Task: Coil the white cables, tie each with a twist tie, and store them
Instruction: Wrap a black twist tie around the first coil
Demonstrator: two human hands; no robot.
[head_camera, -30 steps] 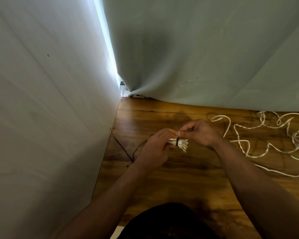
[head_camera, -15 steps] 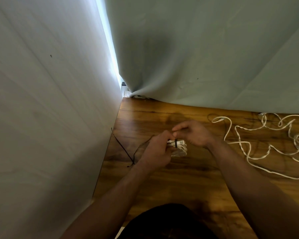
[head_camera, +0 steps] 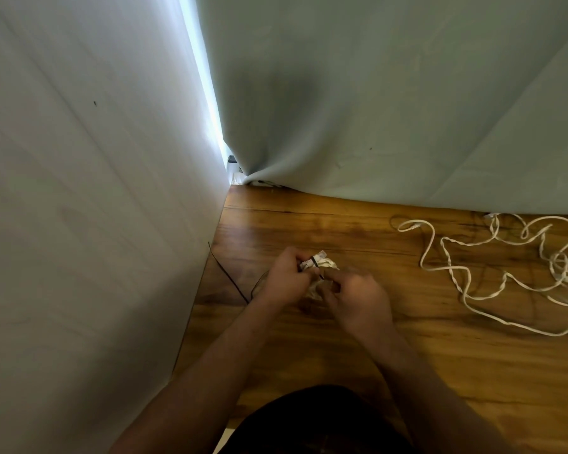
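Observation:
A small coiled white cable (head_camera: 325, 263) with a black twist tie (head_camera: 316, 262) around it sits between my two hands above the wooden table (head_camera: 407, 348). My left hand (head_camera: 284, 280) grips the bundle's left end. My right hand (head_camera: 354, 298) is below and to the right of the bundle, with its fingertips pinching the loose end of the tie. Much of the coil is hidden behind my fingers. A loose, tangled white cable (head_camera: 492, 273) lies spread over the table at the right.
Pale fabric sheets (head_camera: 374, 109) hang close at the left and back, closing off the table's edges. Thin black ties (head_camera: 230, 278) lie on the wood by the left sheet, near my left wrist. My dark clothing shows at the bottom edge.
My right hand has dropped from above the bundle to below and right of it, pulling the tie's end. The left hand has kept its grip while the bundle turned a little.

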